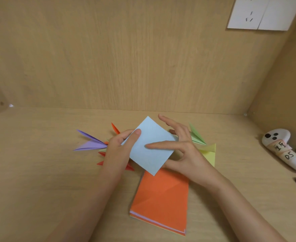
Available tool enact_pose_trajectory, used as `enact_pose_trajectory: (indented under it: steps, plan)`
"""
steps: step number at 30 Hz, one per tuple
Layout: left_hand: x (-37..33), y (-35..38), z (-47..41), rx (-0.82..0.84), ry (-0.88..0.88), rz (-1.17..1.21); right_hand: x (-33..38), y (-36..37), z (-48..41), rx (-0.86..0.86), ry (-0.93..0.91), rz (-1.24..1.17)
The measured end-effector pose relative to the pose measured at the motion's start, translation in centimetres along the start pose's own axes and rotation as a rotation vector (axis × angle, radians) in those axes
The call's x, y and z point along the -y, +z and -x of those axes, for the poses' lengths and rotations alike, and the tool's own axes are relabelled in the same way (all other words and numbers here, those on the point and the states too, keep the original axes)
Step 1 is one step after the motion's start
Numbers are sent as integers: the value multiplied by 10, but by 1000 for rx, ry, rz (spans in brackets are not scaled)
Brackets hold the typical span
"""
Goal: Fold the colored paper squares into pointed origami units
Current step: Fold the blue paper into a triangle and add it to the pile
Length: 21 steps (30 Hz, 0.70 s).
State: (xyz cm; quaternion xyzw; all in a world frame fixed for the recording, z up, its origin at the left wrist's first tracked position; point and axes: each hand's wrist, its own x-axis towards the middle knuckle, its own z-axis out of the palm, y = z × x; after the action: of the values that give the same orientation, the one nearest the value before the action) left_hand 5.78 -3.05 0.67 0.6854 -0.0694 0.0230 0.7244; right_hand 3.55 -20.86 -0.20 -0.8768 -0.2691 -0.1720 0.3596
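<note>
**— Which step are we on?**

— The start of a new unit, I'd say. I see a blue sheet (149, 133) with no crease that I can make out. It is turned corner-up like a diamond and held in the air just above the far end of the orange stack (161, 198) on the desk (38, 154).

**— And the hands?**

— The left hand (119, 147) pinches the sheet's left corner, thumb on top and fingers curled beneath. The right hand (187, 151) has its index finger laid straight across the top face. Its thumb comes in under the lower right edge, so I read it as a light pinch. Its other fingers fan out straight and touch nothing.

**— Any finished pieces?**

— A purple unit (91, 144) lies left of the hands and a green unit (196, 135) to their right. Some red points (100, 162) are partly hidden under the left wrist. A yellow sheet (210, 156) shows beyond the right hand.

**— What does the next move need?**

— In my judgement, the first crease. That means bringing two opposite corners together and lining them up exactly before pressing. The paper looks thin and limp, so I'd lower it onto the desk or the stack first. Otherwise the corners may slip out of line.
</note>
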Motion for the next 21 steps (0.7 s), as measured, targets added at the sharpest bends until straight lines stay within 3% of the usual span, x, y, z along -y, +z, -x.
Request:
enact_pose_trajectory:
  steps: [10, 17, 21]
  plan:
    - [-6, 5, 4, 198, -75, 144, 7, -3, -5, -272, 327, -575]
    - [-3, 6, 6, 256, -91, 75, 7, -7, -5, -322, 420, -625]
    - [-3, 7, 7, 156, 18, 2, 9, -7, -6, -303, 452, -633]
